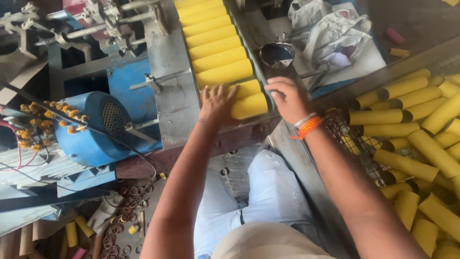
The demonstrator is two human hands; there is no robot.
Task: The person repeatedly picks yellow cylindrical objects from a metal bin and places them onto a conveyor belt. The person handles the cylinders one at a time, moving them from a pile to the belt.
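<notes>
- Left hand (216, 103) lies flat, fingers spread, on the nearest yellow tubes (249, 105) in the machine tray (175, 96).
- Right hand (287, 98) rests at the tray's edge, its grip hidden from view.

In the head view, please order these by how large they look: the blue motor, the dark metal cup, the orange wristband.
1. Blue motor, clearly largest.
2. Dark metal cup.
3. Orange wristband, smallest, though it sits nearer the camera.

My left hand (216, 103) hides one end of the nearest yellow tubes (249, 98); the frame crops the heap of tubes (421, 144) at right.
</notes>
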